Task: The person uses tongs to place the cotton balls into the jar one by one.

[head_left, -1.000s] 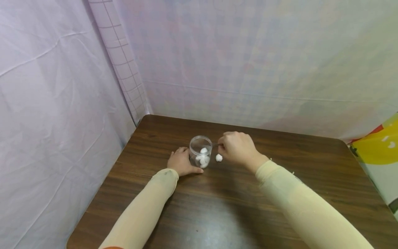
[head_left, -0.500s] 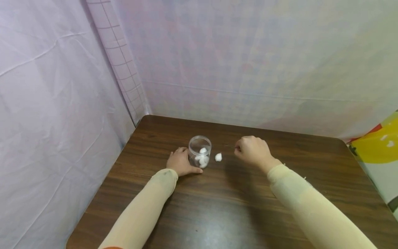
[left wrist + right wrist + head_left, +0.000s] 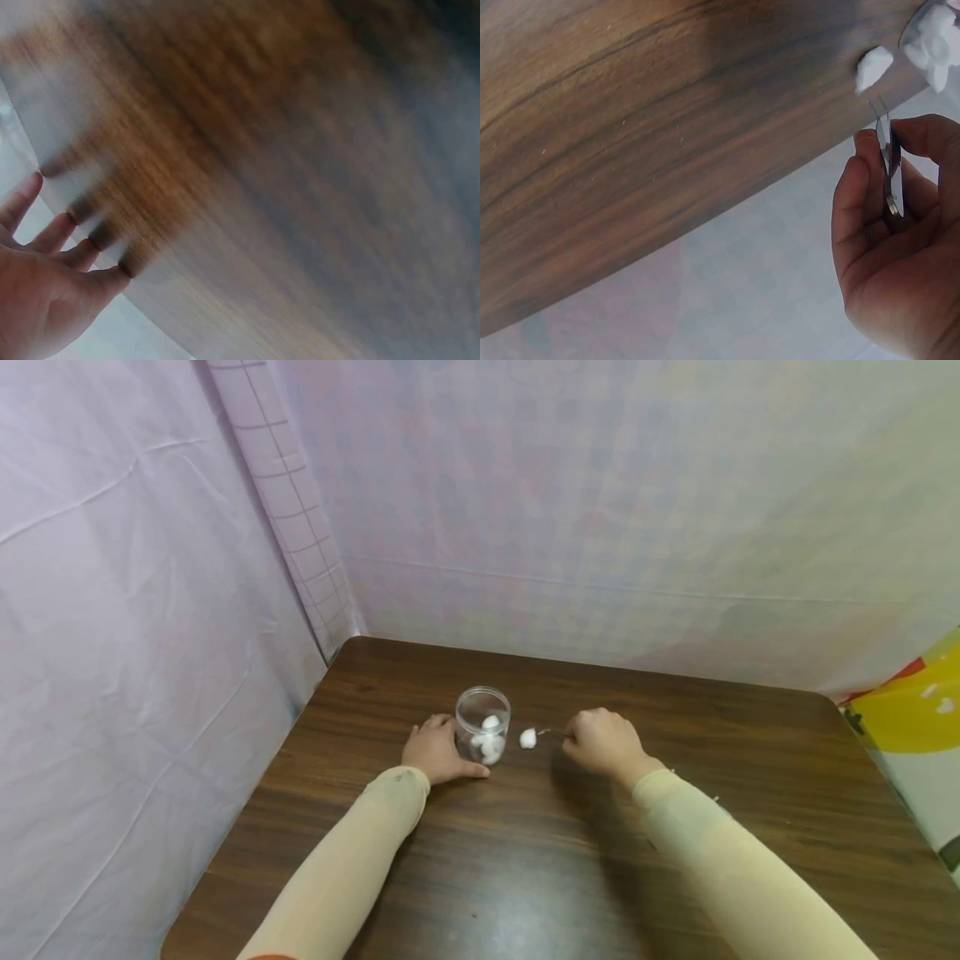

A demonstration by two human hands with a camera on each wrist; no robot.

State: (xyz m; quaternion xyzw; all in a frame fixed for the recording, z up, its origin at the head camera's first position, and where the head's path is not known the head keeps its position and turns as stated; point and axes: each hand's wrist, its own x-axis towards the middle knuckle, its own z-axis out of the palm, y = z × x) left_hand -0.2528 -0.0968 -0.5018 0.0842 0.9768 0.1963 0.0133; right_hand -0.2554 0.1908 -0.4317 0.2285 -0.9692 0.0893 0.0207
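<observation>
A clear round jar (image 3: 482, 703) with several white cotton balls (image 3: 491, 747) in it stands upright on the brown wood-grain table. My left hand (image 3: 435, 752) holds the jar from its left side, the thumb lying across the front near the base; the left wrist view shows the fingers spread. Just right of the jar lies a single cotton ball (image 3: 528, 739). In my right hand (image 3: 603, 739) I pinch metal tweezers (image 3: 889, 161) between thumb and fingers. Their two thin tips stand apart and point at the loose cotton ball, very close to it.
The dark wooden table (image 3: 420, 877) meets a white sheet (image 3: 187, 610) at the left and a pale checked cloth (image 3: 562, 527) at the back. A yellow-and-red printed cloth (image 3: 911, 714) hangs beyond the right edge.
My right hand has drawn the tweezers rightward away from the jar's rim, then lowered them back left toward the loose cotton ball. My left hand and the jar stay put.
</observation>
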